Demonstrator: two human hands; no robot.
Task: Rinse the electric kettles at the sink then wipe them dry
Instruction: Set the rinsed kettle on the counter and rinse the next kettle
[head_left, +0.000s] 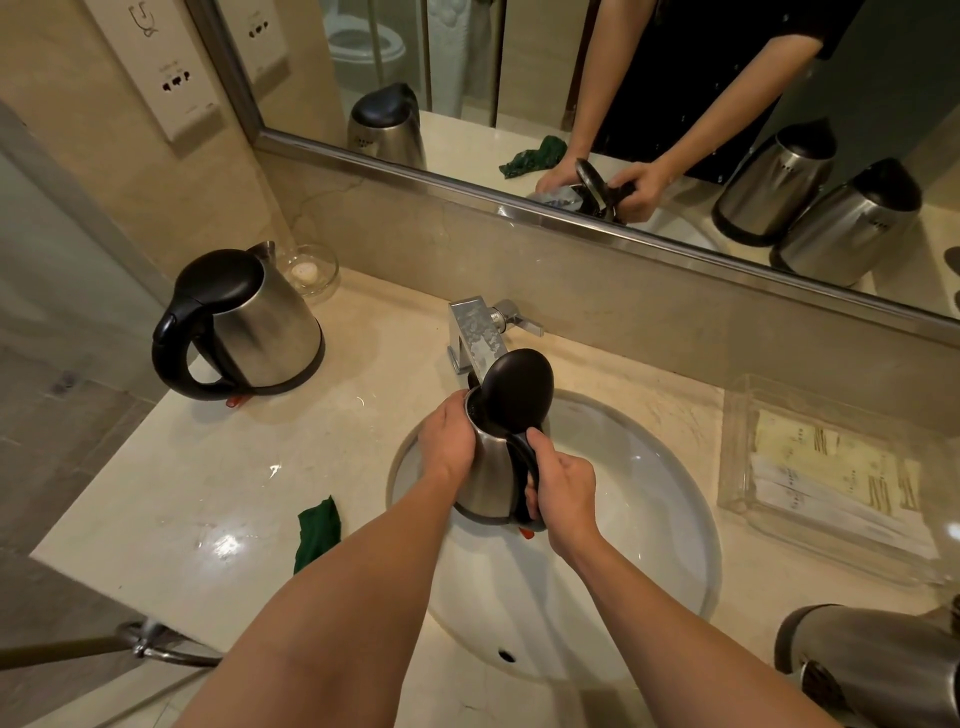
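Note:
A steel kettle (493, 467) with a black lid swung open hangs over the white sink basin (649, 499), its mouth just under the chrome faucet (475, 332). My right hand (563, 493) grips its black handle. My left hand (448, 434) wraps the steel body near the rim. A second steel kettle (249, 322), lid shut, stands on the counter at the far left. Part of a third kettle (878, 670) shows at the bottom right corner. A green cloth (317, 530) lies crumpled on the counter left of the sink.
A clear tray (831, 478) of packets sits right of the sink. A small glass dish (311, 270) stands behind the left kettle. A mirror (623, 104) runs along the back wall. A chrome rail (145, 644) sticks out below the counter's left edge.

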